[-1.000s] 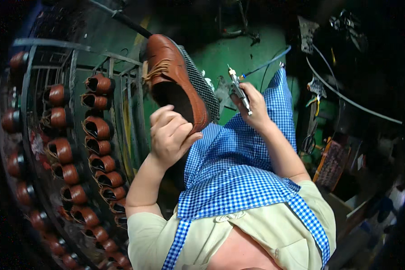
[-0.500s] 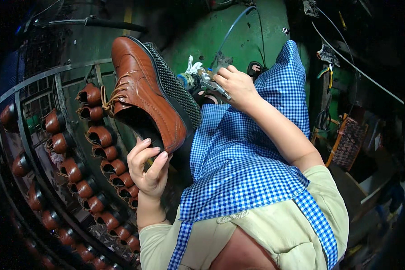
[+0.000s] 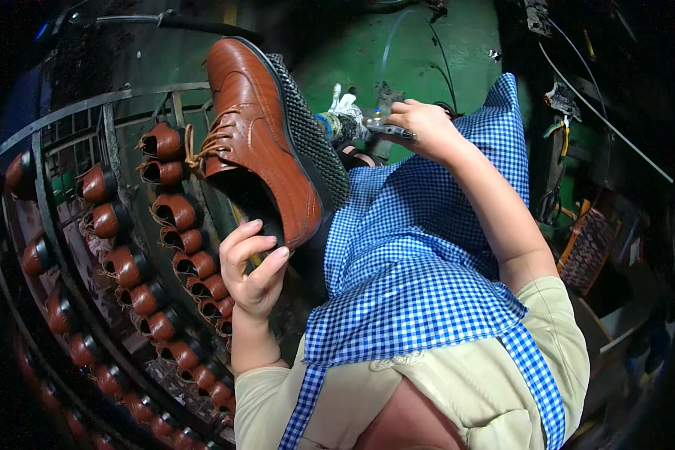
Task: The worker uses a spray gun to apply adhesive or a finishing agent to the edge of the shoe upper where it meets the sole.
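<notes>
My left hand point(image 3: 253, 276) pinches the heel edge of a brown leather lace-up shoe point(image 3: 251, 139), fingers at its opening and thumb outside. The shoe is tilted, its toe pointing away and its dark textured sole point(image 3: 313, 124) turned to the right. To the right of that sole, my right hand point(image 3: 427, 129) is closed around a metal spray gun point(image 3: 390, 132) with an air hose. The gun's front end, wrapped in whitish and soiled material, points toward the shoe. Part of the gun is hidden by my fingers.
A curved metal rack point(image 3: 39, 176) on the left bears several rows of brown shoes point(image 3: 176, 211). A blue checked apron point(image 3: 420, 247) covers my lap. Beyond lies a green surface point(image 3: 457, 45) with hoses; pliers point(image 3: 556, 133) and a brush-like block point(image 3: 586, 244) are at the right.
The shoe and both hands appear shifted slightly right and the whole view has moved with them. My right hand has turned the gun somewhat, and its hose now looks blurred.
</notes>
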The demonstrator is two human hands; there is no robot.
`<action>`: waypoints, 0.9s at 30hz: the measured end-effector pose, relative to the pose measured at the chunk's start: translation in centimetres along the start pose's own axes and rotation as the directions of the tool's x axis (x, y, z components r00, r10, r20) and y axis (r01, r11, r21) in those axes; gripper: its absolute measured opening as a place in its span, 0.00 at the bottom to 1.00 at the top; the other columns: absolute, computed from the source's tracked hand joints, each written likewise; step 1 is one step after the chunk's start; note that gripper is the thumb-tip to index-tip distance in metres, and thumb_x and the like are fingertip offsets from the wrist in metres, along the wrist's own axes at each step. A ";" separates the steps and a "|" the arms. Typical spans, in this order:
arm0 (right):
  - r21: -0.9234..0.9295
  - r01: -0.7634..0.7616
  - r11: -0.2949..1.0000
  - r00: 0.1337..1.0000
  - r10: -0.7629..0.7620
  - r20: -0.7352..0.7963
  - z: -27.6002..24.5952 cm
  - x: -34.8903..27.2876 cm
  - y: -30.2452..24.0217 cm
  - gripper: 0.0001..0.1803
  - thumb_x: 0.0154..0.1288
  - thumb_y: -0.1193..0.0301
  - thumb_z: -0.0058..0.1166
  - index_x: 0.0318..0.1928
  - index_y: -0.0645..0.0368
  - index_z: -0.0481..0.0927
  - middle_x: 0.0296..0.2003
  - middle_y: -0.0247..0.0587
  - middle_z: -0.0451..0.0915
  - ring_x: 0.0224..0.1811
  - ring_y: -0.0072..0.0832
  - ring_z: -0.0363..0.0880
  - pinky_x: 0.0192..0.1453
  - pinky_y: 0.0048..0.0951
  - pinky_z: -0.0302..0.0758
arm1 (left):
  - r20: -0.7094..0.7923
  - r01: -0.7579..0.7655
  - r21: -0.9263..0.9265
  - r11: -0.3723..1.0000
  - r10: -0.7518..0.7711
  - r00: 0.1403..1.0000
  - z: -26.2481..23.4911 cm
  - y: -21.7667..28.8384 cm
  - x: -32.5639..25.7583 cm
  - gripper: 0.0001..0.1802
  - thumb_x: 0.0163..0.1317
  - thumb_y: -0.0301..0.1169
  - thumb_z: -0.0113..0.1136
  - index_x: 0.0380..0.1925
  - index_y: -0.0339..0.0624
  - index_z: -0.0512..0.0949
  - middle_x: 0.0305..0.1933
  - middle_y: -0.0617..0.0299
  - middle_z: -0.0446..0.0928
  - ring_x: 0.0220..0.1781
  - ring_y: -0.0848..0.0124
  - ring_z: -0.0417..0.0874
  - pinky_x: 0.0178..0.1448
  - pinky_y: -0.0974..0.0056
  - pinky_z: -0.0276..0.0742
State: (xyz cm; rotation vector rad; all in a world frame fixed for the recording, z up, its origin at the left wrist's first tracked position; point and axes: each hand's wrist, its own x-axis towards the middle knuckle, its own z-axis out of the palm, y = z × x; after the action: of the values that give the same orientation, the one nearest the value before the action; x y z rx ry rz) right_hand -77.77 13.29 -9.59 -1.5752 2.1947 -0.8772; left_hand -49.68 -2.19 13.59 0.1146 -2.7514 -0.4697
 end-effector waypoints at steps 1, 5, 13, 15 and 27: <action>-0.028 -0.039 0.999 0.999 0.038 -0.037 0.0 -0.2 -0.1 0.11 0.64 0.60 0.63 0.41 0.53 0.85 0.39 0.37 0.80 0.47 0.38 0.84 0.48 0.40 0.84 | -0.004 -0.003 -0.006 1.000 0.003 1.000 0.0 0.0 0.1 0.27 0.52 0.19 0.75 0.50 0.58 0.83 0.47 0.61 0.81 0.57 0.53 0.83 0.62 0.49 0.83; -0.086 -0.051 0.995 0.996 0.043 -0.084 0.8 0.4 -0.9 0.11 0.60 0.63 0.65 0.40 0.53 0.85 0.39 0.37 0.80 0.46 0.38 0.84 0.46 0.39 0.85 | 0.018 -0.012 0.007 1.000 0.012 1.000 -0.2 0.1 0.4 0.25 0.53 0.19 0.75 0.49 0.58 0.84 0.48 0.62 0.81 0.57 0.53 0.84 0.61 0.49 0.83; 0.002 -0.003 1.000 0.978 0.003 -0.206 -5.0 -2.7 -4.6 0.17 0.60 0.56 0.71 0.36 0.55 0.84 0.37 0.34 0.80 0.42 0.36 0.83 0.41 0.36 0.84 | 0.052 -0.038 0.032 0.999 0.036 0.998 -0.8 0.4 0.7 0.25 0.50 0.18 0.73 0.47 0.60 0.88 0.48 0.62 0.82 0.57 0.54 0.84 0.60 0.53 0.84; 0.144 0.033 0.989 0.950 0.014 -0.313 -7.7 -3.7 -6.4 0.15 0.58 0.60 0.74 0.37 0.55 0.84 0.35 0.34 0.80 0.39 0.36 0.83 0.39 0.36 0.83 | 0.048 -0.026 0.037 0.999 0.024 0.999 -0.9 0.5 0.7 0.25 0.49 0.18 0.73 0.46 0.60 0.89 0.48 0.62 0.82 0.57 0.54 0.84 0.59 0.54 0.84; 0.361 0.267 0.893 0.926 -0.134 -0.352 -9.8 -2.6 -11.3 0.16 0.53 0.67 0.77 0.39 0.57 0.83 0.36 0.38 0.80 0.36 0.37 0.83 0.36 0.35 0.81 | 0.049 -0.021 0.041 0.999 0.019 0.999 -0.9 1.0 1.1 0.25 0.48 0.18 0.73 0.45 0.59 0.89 0.47 0.62 0.83 0.56 0.55 0.85 0.58 0.55 0.85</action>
State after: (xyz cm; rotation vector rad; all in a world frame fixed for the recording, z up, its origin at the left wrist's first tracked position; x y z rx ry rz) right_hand -73.95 16.31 4.74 -1.5532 1.8810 -1.6365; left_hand -50.38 -1.69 15.04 0.0863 -2.8079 -0.4149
